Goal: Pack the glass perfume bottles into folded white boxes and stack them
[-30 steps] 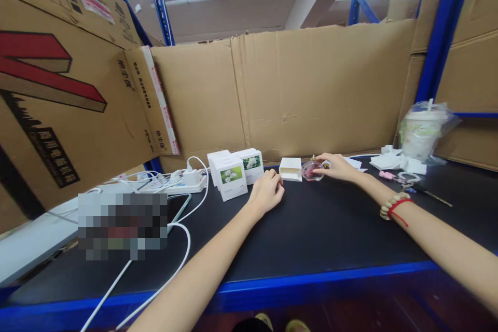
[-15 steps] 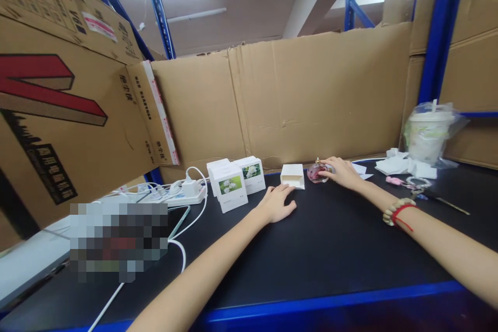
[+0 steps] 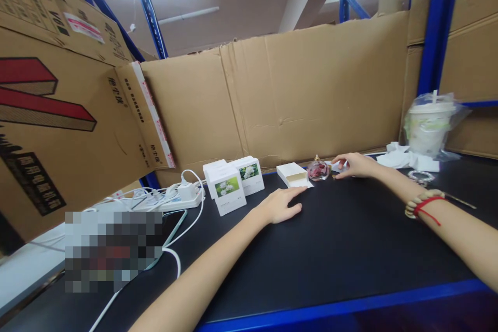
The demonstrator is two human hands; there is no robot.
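My left hand [image 3: 280, 206] is open over the black tabletop, fingers stretched forward and thumb apart. Its fingertips rest at the front flap of a small white box [image 3: 290, 172], whose open end faces me. A round pink glass perfume bottle [image 3: 318, 170] with a gold top stands upright just right of that box. Farther right, my right hand [image 3: 356, 165] curves with a gap between thumb and fingers, apart from the bottle. By its thumb tip lies a tiny gold piece [image 3: 333, 176], too small to make out; white paper [image 3: 341, 166] shows behind.
White cards with flower pictures [image 3: 229, 189] stand left of the box. A power strip [image 3: 187, 200] with cables and a pixelated phone-like device [image 3: 175, 225] are at left. Crumpled tissues [image 3: 408, 159], a bagged cup [image 3: 430, 124] and a key ring [image 3: 421, 177] are at right.
My right hand has let go of the perfume bottle and moved right of it. The white box has turned, and my left fingers have slid right along its front.
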